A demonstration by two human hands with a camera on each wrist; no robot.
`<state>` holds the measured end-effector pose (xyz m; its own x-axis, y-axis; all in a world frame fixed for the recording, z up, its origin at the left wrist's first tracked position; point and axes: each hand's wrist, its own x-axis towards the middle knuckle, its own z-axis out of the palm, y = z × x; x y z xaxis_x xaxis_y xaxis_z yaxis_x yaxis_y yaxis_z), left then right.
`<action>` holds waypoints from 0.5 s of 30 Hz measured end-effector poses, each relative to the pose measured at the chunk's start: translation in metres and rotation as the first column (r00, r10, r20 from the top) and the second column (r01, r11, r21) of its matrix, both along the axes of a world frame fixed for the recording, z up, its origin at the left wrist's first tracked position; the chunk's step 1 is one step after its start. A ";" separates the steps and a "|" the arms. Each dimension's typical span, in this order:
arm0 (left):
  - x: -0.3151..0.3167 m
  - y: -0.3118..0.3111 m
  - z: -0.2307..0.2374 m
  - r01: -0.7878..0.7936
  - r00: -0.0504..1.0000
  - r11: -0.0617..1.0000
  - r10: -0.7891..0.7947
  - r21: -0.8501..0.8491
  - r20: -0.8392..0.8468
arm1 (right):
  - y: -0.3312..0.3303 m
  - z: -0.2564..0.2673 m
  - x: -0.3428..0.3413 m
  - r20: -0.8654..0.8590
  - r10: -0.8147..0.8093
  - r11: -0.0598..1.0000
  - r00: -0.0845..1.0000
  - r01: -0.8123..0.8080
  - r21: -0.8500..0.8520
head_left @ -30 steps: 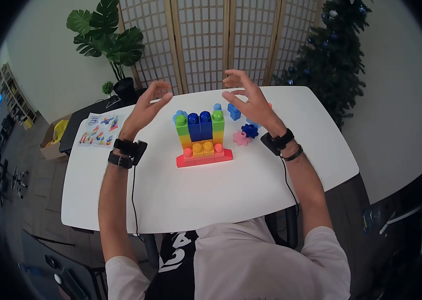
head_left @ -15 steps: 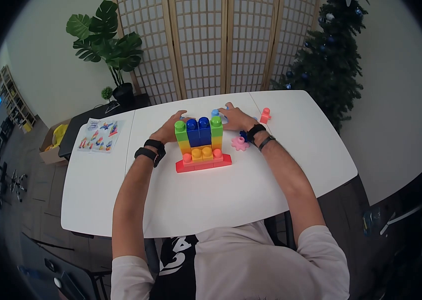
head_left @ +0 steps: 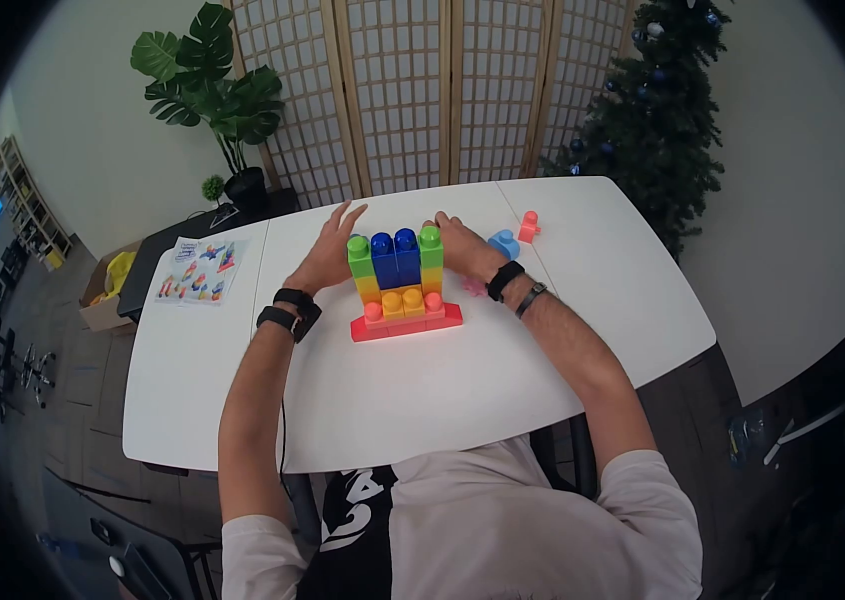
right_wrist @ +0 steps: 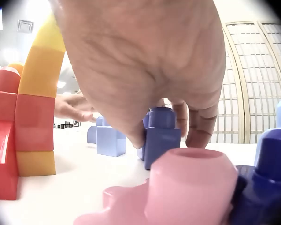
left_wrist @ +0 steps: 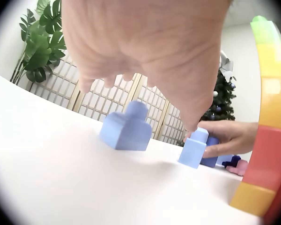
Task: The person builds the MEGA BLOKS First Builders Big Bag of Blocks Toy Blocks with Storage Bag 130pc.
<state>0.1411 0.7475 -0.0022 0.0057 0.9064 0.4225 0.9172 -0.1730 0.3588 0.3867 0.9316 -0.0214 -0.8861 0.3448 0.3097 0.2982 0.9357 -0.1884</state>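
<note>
Both lower than a second ago, my left hand (head_left: 326, 262) has loose fingers and my right hand (head_left: 468, 248) pinches a blue block (right_wrist: 162, 143) toward the far edge of the table (head_left: 393, 400), so I should go softly, not bumping the block tower (head_left: 406, 302).

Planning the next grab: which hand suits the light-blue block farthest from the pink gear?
Left, likely: the left hand is nearer that light-blue block and holds nothing; the right hand grips a darker blue block.
</note>
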 end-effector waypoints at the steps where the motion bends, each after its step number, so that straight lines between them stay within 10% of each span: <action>1: -0.005 -0.002 0.004 -0.029 1.000 0.999 0.029 0.023 0.009 | 0.005 0.001 0.000 0.023 0.013 1.000 1.000 -0.013 0.019; 7: -0.020 -0.014 0.056 -0.058 0.998 0.948 0.047 0.312 0.044 | 0.009 0.046 0.019 -0.033 0.023 0.971 0.999 -0.030 -0.238; 15: 0.029 -0.034 0.128 0.071 0.969 0.977 -0.115 0.201 0.218 | -0.023 0.146 0.025 -0.313 0.180 0.932 0.932 -0.264 -0.249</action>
<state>0.1703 0.7134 0.1256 -0.0303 0.8092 0.5867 0.7918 -0.3388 0.5082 0.4116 0.9088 0.1244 -0.8405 0.2596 0.4755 -0.0151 0.8662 -0.4995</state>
